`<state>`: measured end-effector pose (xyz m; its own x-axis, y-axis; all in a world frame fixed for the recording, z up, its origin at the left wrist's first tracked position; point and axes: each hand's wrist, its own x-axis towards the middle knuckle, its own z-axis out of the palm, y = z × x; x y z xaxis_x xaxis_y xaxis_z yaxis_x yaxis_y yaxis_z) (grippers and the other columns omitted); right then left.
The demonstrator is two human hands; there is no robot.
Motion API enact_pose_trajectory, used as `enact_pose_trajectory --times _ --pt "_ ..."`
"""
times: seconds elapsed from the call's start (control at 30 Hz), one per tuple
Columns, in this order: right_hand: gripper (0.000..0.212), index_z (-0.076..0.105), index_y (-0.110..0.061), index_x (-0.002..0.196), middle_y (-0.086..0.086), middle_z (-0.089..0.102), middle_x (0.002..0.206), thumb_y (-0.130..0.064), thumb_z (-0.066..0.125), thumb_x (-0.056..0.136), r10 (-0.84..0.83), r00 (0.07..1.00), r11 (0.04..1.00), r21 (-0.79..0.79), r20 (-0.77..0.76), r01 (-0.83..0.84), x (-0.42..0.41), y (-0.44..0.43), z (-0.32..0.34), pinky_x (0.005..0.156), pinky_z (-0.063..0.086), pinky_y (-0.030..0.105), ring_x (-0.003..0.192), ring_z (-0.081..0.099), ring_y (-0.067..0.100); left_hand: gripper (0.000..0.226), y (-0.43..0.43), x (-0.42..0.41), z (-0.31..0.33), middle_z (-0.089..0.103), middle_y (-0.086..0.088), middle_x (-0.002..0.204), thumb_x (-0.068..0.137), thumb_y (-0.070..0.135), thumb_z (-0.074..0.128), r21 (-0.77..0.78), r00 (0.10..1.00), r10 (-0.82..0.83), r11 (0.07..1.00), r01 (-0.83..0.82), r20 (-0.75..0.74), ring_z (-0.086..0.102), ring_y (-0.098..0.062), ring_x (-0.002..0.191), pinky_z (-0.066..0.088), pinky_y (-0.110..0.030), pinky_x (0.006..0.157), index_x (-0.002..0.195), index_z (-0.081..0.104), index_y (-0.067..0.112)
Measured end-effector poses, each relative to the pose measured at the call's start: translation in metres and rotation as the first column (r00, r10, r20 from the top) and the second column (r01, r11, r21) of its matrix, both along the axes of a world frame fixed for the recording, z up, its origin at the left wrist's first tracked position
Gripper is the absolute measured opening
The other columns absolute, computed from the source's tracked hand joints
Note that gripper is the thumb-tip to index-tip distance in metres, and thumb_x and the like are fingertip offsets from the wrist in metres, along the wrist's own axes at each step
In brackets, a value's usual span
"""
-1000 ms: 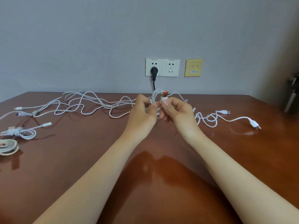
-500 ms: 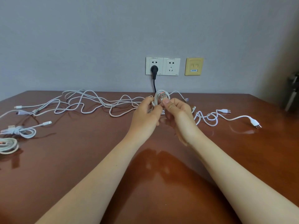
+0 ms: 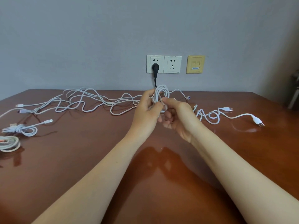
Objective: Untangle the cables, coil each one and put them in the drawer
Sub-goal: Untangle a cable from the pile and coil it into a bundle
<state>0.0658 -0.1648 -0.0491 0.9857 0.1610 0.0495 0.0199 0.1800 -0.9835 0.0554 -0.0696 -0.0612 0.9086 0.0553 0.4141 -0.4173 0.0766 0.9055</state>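
- Step in hand, my read: coiling one white cable; the small coil (image 3: 161, 93) is held up off the counter (image 3: 84, 160), between both grips, just in front of the black plug lead (image 3: 155, 81)
- left grip (image 3: 146, 113): fingers curled round the coil's left side; clamps the loops together
- right grip (image 3: 177, 118): thumb and forefinger pinch a strand at the coil's lower middle; other fingers curled underneath; looks like tucking the tail; can't make out the connector
- Pose: both forearms reach forward and converge at the coil; hands touching, raised clear of the counter
- Next calls for: lock the tail through the loops without the left grip slackening, or the coil springs open; then stow; drawer not in view
- Left to do: tangle (image 3: 90, 101) at back left; loose cable (image 3: 215, 116) at right; two coiled bundles (image 3: 21, 129) on the counter, far left, not yet stowed
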Motion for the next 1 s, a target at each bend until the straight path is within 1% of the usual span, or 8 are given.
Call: enact_pose_trajectory --times 0.13,0.3,0.43,0.57,0.67,0.73,0.9,1.0 --pt "0.025 0.052 -0.009 0.070 -0.003 0.036 0.042 -0.019 0.053 0.093 -0.004 1.000 1.000 -0.007 -0.003 0.004 0.000 -0.004 0.000 0.042 0.033 0.019 0.034 0.043 0.008 0.027 0.004 0.004 -0.003 0.060 0.003 0.077 0.093 0.003 0.046 0.106 1.000 0.003 0.994 -0.004 0.010 0.045 -0.004 0.044 0.039 -0.015 0.046 0.106 0.050 0.026" --pt "0.021 0.051 -0.007 0.073 0.003 0.034 0.052 -0.016 0.055 0.091 0.037 0.995 0.996 0.089 -0.088 -0.029 0.002 -0.009 0.001 0.036 0.032 0.016 0.031 0.036 0.007 0.035 0.006 0.011 -0.009 0.061 0.001 0.080 0.091 0.003 0.045 0.224 0.999 0.040 0.974 -0.047 0.033 0.045 -0.010 0.046 0.035 -0.016 0.049 0.114 0.048 0.029" --pt "0.022 0.050 -0.008 0.070 0.001 0.032 0.044 -0.014 0.050 0.091 0.028 0.993 0.991 0.135 -0.117 -0.012 0.002 -0.009 0.001 0.036 0.030 0.015 0.030 0.031 0.008 0.035 0.005 0.013 -0.013 0.058 0.005 0.073 0.087 0.005 0.049 0.239 0.999 0.024 0.971 -0.030 0.030 0.045 -0.012 0.048 0.035 -0.019 0.051 0.112 0.051 0.030" --pt "0.024 0.051 -0.008 0.068 0.001 0.032 0.047 -0.014 0.055 0.091 -0.044 0.997 0.995 0.089 -0.058 0.049 0.001 -0.007 -0.001 0.036 0.028 0.016 0.030 0.032 0.008 0.033 0.004 0.014 -0.014 0.058 0.003 0.071 0.080 0.021 0.051 0.278 0.999 0.014 0.960 -0.023 0.035 0.047 -0.013 0.049 0.035 -0.022 0.054 0.108 0.049 0.038" --pt "0.026 0.050 -0.007 0.067 0.000 0.030 0.044 -0.013 0.057 0.091 -0.079 0.997 0.993 0.091 -0.009 0.079 -0.002 -0.004 -0.002 0.034 0.024 0.016 0.027 0.037 0.008 0.030 0.005 0.015 -0.014 0.057 0.006 0.068 0.089 0.013 0.051 0.275 0.999 0.027 0.961 -0.037 0.038 0.047 -0.013 0.049 0.035 -0.023 0.053 0.109 0.049 0.035" --pt "0.025 0.049 -0.007 0.067 -0.001 0.028 0.041 -0.013 0.057 0.091 -0.108 0.994 0.991 0.081 0.008 0.107 -0.004 -0.001 -0.002 0.032 0.024 0.015 0.026 0.037 0.008 0.031 0.004 0.015 -0.013 0.056 0.005 0.067 0.090 0.010 0.049 0.274 0.999 0.039 0.961 -0.048 0.036 0.046 -0.012 0.048 0.034 -0.023 0.052 0.111 0.049 0.033" --pt "0.023 0.050 -0.007 0.069 -0.004 0.032 0.036 -0.014 0.059 0.089 -0.155 0.988 0.984 0.090 0.007 0.154 -0.006 0.002 -0.003 0.031 0.023 0.015 0.026 0.036 0.009 0.032 0.004 0.016 -0.014 0.055 0.001 0.068 0.089 0.011 0.048 0.290 0.998 0.058 0.955 -0.063 0.027 0.046 -0.009 0.045 0.035 -0.025 0.053 0.112 0.049 0.033" --pt "0.026 0.048 -0.009 0.066 -0.005 0.033 0.035 -0.014 0.061 0.088 -0.184 0.983 0.980 0.079 -0.016 0.185 -0.005 -0.002 0.001 0.031 0.024 0.015 0.023 0.033 0.009 0.032 0.002 0.015 -0.015 0.060 -0.004 0.075 0.090 0.014 0.047 0.310 0.999 0.040 0.950 -0.042 0.012 0.048 -0.013 0.047 0.038 -0.024 0.054 0.115 0.048 0.034"
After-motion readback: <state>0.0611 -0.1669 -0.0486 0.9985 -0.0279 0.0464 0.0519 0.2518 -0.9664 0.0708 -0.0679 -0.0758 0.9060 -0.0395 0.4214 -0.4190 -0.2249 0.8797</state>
